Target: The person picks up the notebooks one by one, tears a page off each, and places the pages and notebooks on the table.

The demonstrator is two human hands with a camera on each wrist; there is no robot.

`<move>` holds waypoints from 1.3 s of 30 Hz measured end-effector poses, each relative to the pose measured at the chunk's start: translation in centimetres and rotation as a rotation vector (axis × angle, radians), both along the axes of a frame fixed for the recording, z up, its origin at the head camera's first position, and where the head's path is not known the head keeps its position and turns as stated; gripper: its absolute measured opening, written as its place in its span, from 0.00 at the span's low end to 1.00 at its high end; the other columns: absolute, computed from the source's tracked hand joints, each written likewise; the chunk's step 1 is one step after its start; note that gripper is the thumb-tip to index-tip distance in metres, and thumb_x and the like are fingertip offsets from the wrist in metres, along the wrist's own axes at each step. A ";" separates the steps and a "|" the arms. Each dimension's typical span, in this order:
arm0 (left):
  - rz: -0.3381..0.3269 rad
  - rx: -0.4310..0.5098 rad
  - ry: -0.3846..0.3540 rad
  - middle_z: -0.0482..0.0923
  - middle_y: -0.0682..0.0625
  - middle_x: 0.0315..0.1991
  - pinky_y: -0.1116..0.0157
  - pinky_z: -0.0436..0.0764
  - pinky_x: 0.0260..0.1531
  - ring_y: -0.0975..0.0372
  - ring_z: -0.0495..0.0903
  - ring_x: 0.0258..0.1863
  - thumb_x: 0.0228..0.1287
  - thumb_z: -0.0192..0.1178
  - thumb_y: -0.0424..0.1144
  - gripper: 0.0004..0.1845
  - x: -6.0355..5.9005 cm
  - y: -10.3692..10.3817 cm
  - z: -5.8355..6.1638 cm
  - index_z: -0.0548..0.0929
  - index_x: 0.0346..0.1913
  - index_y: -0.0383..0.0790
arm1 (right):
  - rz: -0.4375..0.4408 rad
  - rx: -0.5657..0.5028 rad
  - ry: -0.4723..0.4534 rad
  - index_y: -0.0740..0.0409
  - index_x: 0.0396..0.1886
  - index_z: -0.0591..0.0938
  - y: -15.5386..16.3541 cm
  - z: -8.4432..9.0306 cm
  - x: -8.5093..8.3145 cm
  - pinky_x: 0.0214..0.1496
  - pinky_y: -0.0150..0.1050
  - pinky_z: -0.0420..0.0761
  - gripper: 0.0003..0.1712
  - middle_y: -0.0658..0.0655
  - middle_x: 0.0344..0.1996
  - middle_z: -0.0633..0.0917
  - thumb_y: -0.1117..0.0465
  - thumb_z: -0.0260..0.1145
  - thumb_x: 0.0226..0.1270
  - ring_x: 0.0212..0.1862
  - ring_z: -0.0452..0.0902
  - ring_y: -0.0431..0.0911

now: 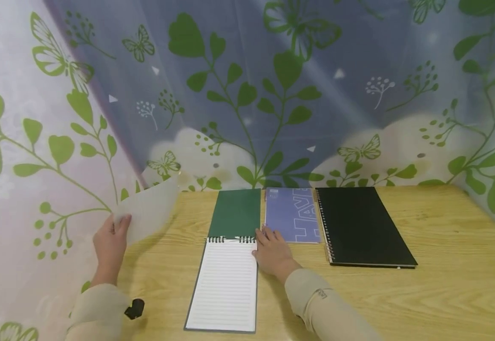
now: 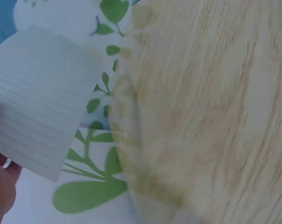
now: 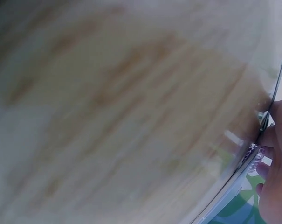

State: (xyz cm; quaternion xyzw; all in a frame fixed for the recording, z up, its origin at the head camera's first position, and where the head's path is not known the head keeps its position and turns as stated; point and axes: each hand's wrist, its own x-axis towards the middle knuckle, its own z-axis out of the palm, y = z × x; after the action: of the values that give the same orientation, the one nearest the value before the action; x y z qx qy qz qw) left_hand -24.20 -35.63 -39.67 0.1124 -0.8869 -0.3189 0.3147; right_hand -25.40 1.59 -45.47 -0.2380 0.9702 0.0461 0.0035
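Two hands are at work on a wooden table (image 1: pixel 443 293). The left hand (image 1: pixel 110 244) pinches a loose lined sheet (image 1: pixel 147 213) by its lower corner, thumb on the near face and fingers behind, and holds it tilted up above the table's left edge, against the leaf-printed curtain (image 1: pixel 39 142); in the left wrist view the sheet (image 2: pixel 38 102) shows its ruled lines, with only the thumb and a little of the hand (image 2: pixel 1 182) visible at the frame's left edge. The right hand (image 1: pixel 273 251) lies palm down with fingers nearly straight, holding nothing, its fingertips resting at the right end of the spiral binding (image 1: pixel 230 239) of an open notepad (image 1: pixel 228 284), just where the notepad meets the purple notebook (image 1: pixel 292 213). The right wrist view is badly blurred and shows only the fingers (image 3: pixel 273 140) pressed against a thin edge, so it adds nothing sure about the contact. The open notepad lies in front of the person, its green cover (image 1: pixel 235 213) flipped up and flat on the table beyond the binding, a blank lined page facing up. Three books lie side by side in all: the green-covered notepad, the purple notebook just right of it, and a larger black spiral notebook (image 1: pixel 362 225) at the far right. One loose sheet is counted.
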 end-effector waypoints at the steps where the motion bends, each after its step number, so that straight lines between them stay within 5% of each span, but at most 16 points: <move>1: -0.028 -0.053 0.022 0.80 0.33 0.44 0.48 0.73 0.44 0.41 0.77 0.44 0.66 0.53 0.47 0.19 0.1 0.4 0.3 0.79 0.46 0.32 | 0.002 0.002 0.001 0.56 0.66 0.66 0.0 0.0 0.0 0.72 0.47 0.52 0.29 0.53 0.70 0.60 0.46 0.42 0.73 0.72 0.49 0.51; 5: -0.190 -0.354 0.014 0.83 0.35 0.36 0.52 0.78 0.27 0.46 0.80 0.24 0.63 0.58 0.40 0.14 0.6 1.7 0.4 0.82 0.47 0.37 | 0.005 0.000 0.011 0.56 0.66 0.67 -0.1 0.0 -0.1 0.72 0.47 0.52 0.29 0.52 0.70 0.61 0.46 0.43 0.72 0.72 0.50 0.51; 7: -0.271 -0.482 -0.071 0.84 0.37 0.36 0.58 0.72 0.17 0.54 0.72 0.14 0.61 0.59 0.39 0.14 0.8 1.9 -0.3 0.82 0.49 0.40 | 0.003 -0.010 0.012 0.56 0.66 0.67 -0.2 -0.1 -0.2 0.72 0.48 0.52 0.29 0.52 0.70 0.61 0.46 0.43 0.72 0.72 0.49 0.51; 11: -0.417 -0.610 -0.250 0.84 0.43 0.39 0.62 0.71 0.18 0.59 0.73 0.18 0.58 0.60 0.34 0.13 1.1 2.1 -1.9 0.84 0.46 0.45 | -0.004 -0.051 -0.011 0.56 0.66 0.67 -0.3 -0.2 -0.3 0.72 0.48 0.51 0.29 0.52 0.70 0.61 0.46 0.44 0.72 0.72 0.49 0.51; 14: -0.485 -0.594 -0.431 0.84 0.44 0.42 0.55 0.77 0.31 0.51 0.81 0.34 0.55 0.59 0.34 0.13 1.4 2.5 -2.4 0.84 0.45 0.45 | -0.013 -0.083 -0.038 0.57 0.66 0.66 -0.4 0.1 -0.4 0.72 0.49 0.51 0.30 0.52 0.70 0.61 0.46 0.45 0.72 0.72 0.49 0.51; 17: -0.516 -0.546 -0.594 0.79 0.44 0.49 0.49 0.76 0.39 0.47 0.78 0.45 0.52 0.59 0.40 0.14 1.5 2.9 -2.7 0.82 0.44 0.47 | -0.025 -0.110 -0.059 0.57 0.67 0.65 -0.4 0.3 -0.5 0.72 0.49 0.50 0.30 0.52 0.70 0.61 0.46 0.46 0.71 0.72 0.49 0.51; 20: -0.525 -0.502 -0.679 0.74 0.42 0.54 0.43 0.73 0.40 0.43 0.73 0.50 0.48 0.60 0.47 0.18 1.5 3.1 -2.8 0.79 0.44 0.48 | -0.033 -0.127 -0.066 0.57 0.67 0.65 -0.3 0.2 -0.7 0.72 0.49 0.51 0.30 0.52 0.69 0.61 0.46 0.47 0.71 0.72 0.49 0.50; 30: -0.514 -0.380 -0.807 0.66 0.35 0.61 0.34 0.64 0.49 0.32 0.61 0.59 0.60 0.46 0.66 0.32 1.9 3.4 -3.1 0.78 0.51 0.44 | -0.015 -0.136 -0.074 0.58 0.64 0.68 -0.5 -0.3 -0.9 0.71 0.50 0.51 0.30 0.55 0.67 0.65 0.46 0.48 0.69 0.71 0.51 0.53; 39: -0.458 -0.342 -0.718 0.67 0.32 0.58 0.42 0.66 0.55 0.39 0.66 0.58 0.64 0.40 0.66 0.38 0.3 4.3 -3.6 0.80 0.49 0.34 | -0.037 -0.343 -0.079 0.62 0.63 0.69 0.1 0.4 -1.9 0.70 0.52 0.52 0.27 0.57 0.65 0.67 0.51 0.46 0.72 0.68 0.56 0.54</move>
State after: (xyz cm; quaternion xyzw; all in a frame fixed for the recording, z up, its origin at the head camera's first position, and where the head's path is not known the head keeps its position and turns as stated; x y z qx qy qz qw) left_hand -23.88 -31.37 -43.26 -0.0365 -0.9817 -0.1702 -0.0772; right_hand -27.28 1.67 -45.12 -0.2189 0.9671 -0.1298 0.0019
